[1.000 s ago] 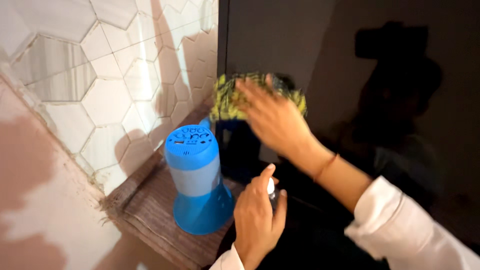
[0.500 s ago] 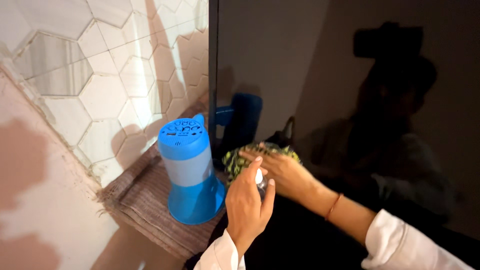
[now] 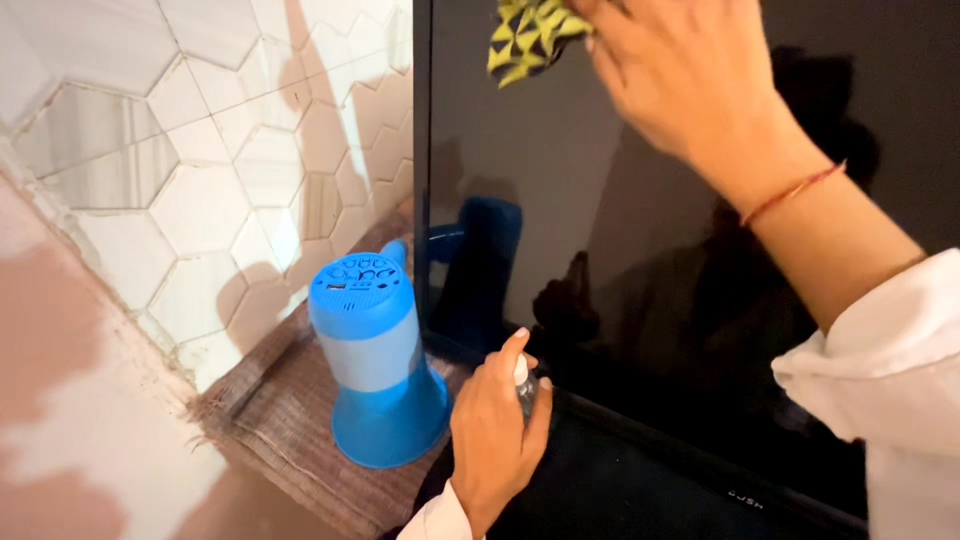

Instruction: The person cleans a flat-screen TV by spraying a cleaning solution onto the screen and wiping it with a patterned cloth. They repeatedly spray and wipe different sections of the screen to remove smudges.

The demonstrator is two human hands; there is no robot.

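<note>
Now the right hand (image 3: pixel 690 85) presses a yellow-black cloth (image 3: pixel 530 35) on the screen (image 3: pixel 600 200) at top centre; left hand (image 3: pixel 490 440) grips a small bottle (image 3: pixel 523 385) at bottom centre, beside the blue speaker (image 3: pixel 375 365) — best to keep strokes even, light, overlapping

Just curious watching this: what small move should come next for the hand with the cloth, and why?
Probably a wipe downward: the right hand presses the yellow-and-black cloth at the top of the dark screen, with most of the glass below it; the left hand holds a small spray bottle near the lower edge.
</note>
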